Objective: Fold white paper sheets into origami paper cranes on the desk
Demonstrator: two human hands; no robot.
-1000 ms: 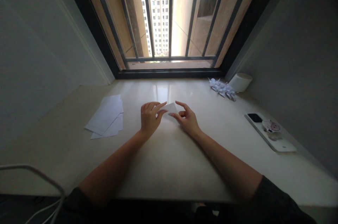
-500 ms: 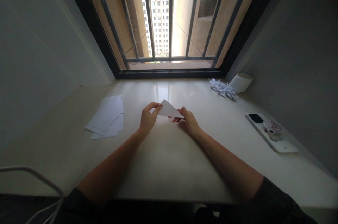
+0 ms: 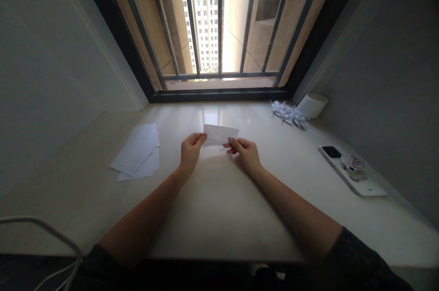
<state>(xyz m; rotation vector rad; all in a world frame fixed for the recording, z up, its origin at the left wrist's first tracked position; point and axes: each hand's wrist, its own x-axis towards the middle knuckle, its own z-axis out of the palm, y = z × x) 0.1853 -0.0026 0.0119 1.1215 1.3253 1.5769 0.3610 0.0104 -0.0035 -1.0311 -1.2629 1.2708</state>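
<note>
A small white sheet of paper (image 3: 219, 134), roughly rectangular with faint lines across it, is held up above the pale sill between both hands. My left hand (image 3: 190, 148) pinches its left edge between thumb and fingers. At its lower right, my right hand (image 3: 247, 153) grips it, thumb on the near face and some fingertips showing below the edge. What lies behind the paper is hidden.
Loose white sheets (image 3: 137, 150) lie to the left. At the back right, a cluster of folded paper pieces (image 3: 289, 114) sits beside a white roll (image 3: 313, 105). A phone (image 3: 353, 171) lies on the right. A pale cable (image 3: 41, 222) loops at lower left.
The paper showed as a triangle before and now appears as a flat rectangle. My right hand has shifted its grip from the pointed right corner to the lower right edge.
</note>
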